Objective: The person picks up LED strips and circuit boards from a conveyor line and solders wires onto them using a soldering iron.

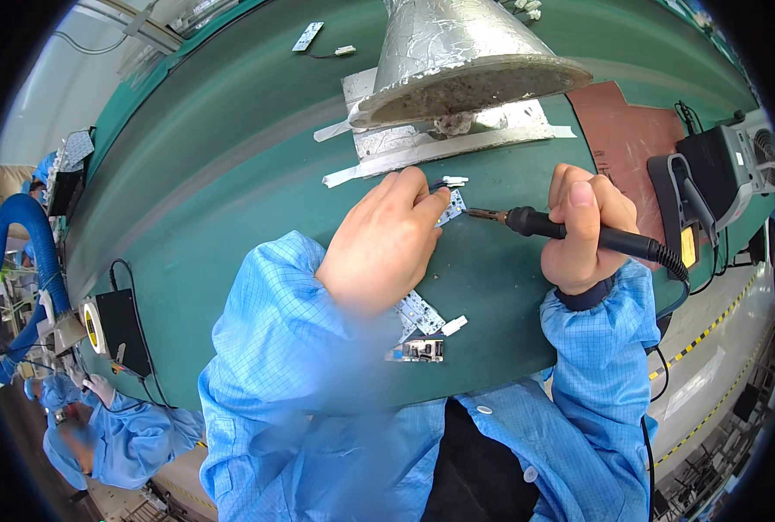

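Observation:
My right hand [587, 228] is closed round the black handle of a soldering iron [537, 223]. The iron's tip points left and ends at the edge of a small white circuit board [451, 209]; whether it touches cannot be told. My left hand [380, 242] rests on the green bench, its thumb and fingers closed at the board's left side, partly covering it. A white connector [455, 181] with a dark wire lies at the board's far end, beside my fingertips. Below my left wrist are several white boards [419, 311], partly hidden by my sleeve, and a white plug [454, 325].
A silver foil-wrapped cone hood [474, 56] stands over a taped plate [374, 148] beyond my hands. At right are a reddish mat [618, 130] and a soldering station [722, 165]. A black box [120, 335], blue hose [38, 252] and co-worker [135, 435] are at left.

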A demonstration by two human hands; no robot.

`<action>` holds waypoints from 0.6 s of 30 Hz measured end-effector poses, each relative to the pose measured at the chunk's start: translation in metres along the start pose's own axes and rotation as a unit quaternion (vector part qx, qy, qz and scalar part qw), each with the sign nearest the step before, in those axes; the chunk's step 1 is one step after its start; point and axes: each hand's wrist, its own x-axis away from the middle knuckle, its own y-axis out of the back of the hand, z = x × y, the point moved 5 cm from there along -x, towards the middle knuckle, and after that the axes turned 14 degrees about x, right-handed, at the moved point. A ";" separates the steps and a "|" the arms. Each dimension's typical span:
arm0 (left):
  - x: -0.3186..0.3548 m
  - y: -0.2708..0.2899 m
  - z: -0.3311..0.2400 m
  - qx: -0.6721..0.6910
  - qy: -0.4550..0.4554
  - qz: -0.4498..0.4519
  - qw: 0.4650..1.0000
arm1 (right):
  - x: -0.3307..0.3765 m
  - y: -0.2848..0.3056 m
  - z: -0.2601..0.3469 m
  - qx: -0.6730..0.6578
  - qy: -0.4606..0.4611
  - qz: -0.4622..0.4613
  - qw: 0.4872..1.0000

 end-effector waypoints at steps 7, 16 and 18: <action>-0.001 -0.001 0.000 -0.009 0.001 0.004 1.000 | 0.000 0.000 -0.001 -0.002 0.004 -0.001 1.000; 0.001 0.008 0.001 -0.008 -0.003 0.013 1.000 | -0.009 0.019 -0.014 -0.052 -0.064 -0.099 0.992; 0.001 0.027 -0.005 0.003 0.024 0.065 0.998 | -0.016 0.030 -0.021 -0.106 -0.073 -0.137 0.982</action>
